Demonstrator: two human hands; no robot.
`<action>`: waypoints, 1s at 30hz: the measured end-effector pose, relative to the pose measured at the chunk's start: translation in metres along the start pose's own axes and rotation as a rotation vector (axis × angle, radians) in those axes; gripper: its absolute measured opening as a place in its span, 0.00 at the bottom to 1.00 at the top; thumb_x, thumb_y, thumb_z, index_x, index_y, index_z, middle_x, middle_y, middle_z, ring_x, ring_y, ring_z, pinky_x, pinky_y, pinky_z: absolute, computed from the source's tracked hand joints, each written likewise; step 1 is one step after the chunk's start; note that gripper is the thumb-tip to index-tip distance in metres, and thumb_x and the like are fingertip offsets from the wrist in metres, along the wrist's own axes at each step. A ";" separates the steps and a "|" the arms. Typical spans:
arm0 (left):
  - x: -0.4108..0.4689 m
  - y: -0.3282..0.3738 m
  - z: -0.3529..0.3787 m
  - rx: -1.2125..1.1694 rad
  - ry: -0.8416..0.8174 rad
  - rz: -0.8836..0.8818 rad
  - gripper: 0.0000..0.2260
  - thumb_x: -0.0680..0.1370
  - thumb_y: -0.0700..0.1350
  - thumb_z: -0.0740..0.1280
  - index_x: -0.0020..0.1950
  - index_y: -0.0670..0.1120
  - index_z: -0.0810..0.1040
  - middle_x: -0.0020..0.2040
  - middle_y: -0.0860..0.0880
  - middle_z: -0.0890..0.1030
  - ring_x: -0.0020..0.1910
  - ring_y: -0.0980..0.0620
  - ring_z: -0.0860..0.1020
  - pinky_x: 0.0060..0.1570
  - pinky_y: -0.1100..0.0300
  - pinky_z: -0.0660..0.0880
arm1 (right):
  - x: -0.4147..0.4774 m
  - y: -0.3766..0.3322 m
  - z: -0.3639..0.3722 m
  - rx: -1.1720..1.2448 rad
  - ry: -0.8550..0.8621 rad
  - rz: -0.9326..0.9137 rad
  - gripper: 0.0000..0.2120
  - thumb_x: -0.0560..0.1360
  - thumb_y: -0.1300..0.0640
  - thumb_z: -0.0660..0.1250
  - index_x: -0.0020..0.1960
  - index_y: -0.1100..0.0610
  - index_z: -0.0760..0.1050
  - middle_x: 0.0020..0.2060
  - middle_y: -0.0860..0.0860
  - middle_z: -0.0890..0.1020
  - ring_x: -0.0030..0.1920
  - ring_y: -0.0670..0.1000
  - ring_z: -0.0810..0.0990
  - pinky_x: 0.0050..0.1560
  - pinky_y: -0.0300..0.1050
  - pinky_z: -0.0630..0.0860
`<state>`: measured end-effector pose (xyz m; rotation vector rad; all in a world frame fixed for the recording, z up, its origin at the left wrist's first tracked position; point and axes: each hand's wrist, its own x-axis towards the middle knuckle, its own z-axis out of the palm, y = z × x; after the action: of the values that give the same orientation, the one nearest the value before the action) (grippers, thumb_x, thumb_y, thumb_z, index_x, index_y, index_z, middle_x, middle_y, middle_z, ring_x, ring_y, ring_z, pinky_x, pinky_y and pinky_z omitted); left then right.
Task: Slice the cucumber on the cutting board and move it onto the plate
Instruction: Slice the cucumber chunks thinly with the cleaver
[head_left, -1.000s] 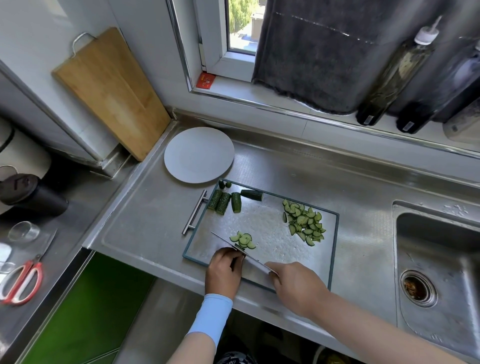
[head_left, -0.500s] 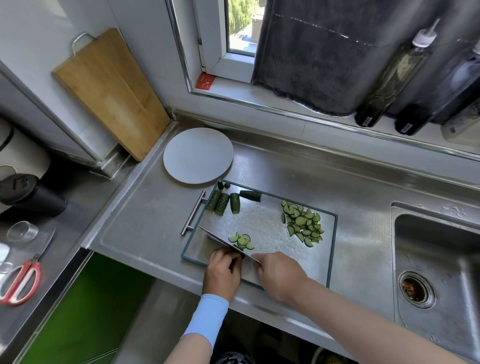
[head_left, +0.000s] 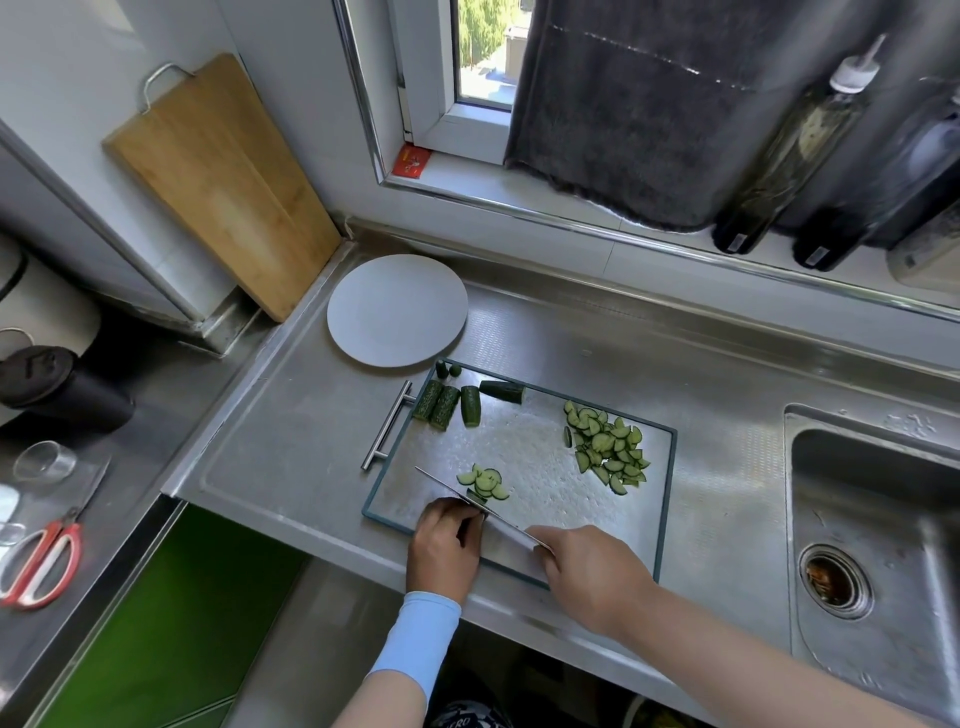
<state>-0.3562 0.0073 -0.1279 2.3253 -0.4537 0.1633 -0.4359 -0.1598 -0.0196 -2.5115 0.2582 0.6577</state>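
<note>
Cucumber chunks (head_left: 445, 408) and slices (head_left: 608, 449) lie on the cutting board (head_left: 530, 441), plate (head_left: 397, 312) just beside.

One head cam, wide-angle, fwd & down over counter (head_left: 291, 457), cutting board (head_left: 530, 447) close.

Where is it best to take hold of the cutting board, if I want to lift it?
Probably by the steel bar handle on the cutting board's left short edge, coming from the left: the bar stands off the edge on posts, so fingers can curl round it.
</note>
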 end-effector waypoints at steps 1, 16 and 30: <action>0.000 0.000 0.000 0.001 0.000 0.001 0.08 0.67 0.34 0.77 0.42 0.44 0.84 0.44 0.47 0.81 0.45 0.51 0.77 0.56 0.70 0.69 | 0.000 -0.001 0.000 0.005 -0.001 0.005 0.09 0.83 0.53 0.54 0.48 0.49 0.71 0.35 0.50 0.76 0.39 0.56 0.75 0.43 0.50 0.74; -0.001 -0.006 0.005 -0.023 0.001 -0.005 0.07 0.68 0.34 0.76 0.43 0.43 0.84 0.43 0.47 0.81 0.45 0.50 0.78 0.50 0.63 0.74 | 0.026 -0.016 0.004 0.062 -0.037 0.068 0.12 0.80 0.56 0.54 0.40 0.49 0.68 0.35 0.52 0.77 0.39 0.57 0.76 0.38 0.50 0.73; -0.003 -0.001 0.003 -0.002 -0.003 -0.016 0.07 0.69 0.35 0.76 0.43 0.44 0.83 0.44 0.47 0.80 0.45 0.51 0.77 0.55 0.70 0.69 | 0.012 -0.010 0.002 0.024 0.008 -0.007 0.09 0.82 0.54 0.54 0.47 0.50 0.71 0.34 0.49 0.75 0.38 0.56 0.74 0.38 0.49 0.71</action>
<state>-0.3591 0.0065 -0.1319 2.3274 -0.4361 0.1514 -0.4227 -0.1507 -0.0227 -2.4915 0.2582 0.6376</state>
